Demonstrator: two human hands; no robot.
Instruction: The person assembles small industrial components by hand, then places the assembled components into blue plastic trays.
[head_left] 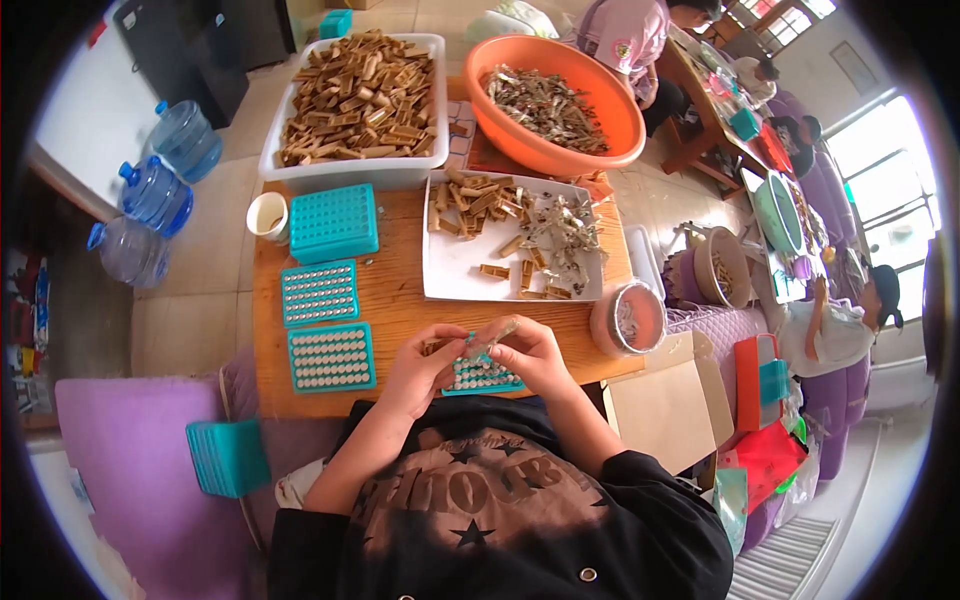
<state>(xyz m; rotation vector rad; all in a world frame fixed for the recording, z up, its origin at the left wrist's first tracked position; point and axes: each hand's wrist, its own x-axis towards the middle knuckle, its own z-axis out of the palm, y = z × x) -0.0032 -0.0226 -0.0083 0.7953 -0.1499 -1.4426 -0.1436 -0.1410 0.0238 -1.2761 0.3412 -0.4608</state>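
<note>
Clump of thin silvery strips [483, 344] is pinched by the right hand [534, 358] above a turquoise plastic tray [458, 390] (left hand [418, 368]: fingers' hold unclear); fiddly handling seems underway, steady fingers being required.

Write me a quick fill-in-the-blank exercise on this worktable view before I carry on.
1. The large basin beside the heaped white bin is coloured ____.
2. Counting the big water bottles at the picture's left gives ____.
3. The two filled teal trays lie to the ____ of the left hand.
4. The small round tub stands to the ____ of the right hand.

Missing words: orange; three; left; right.
</note>
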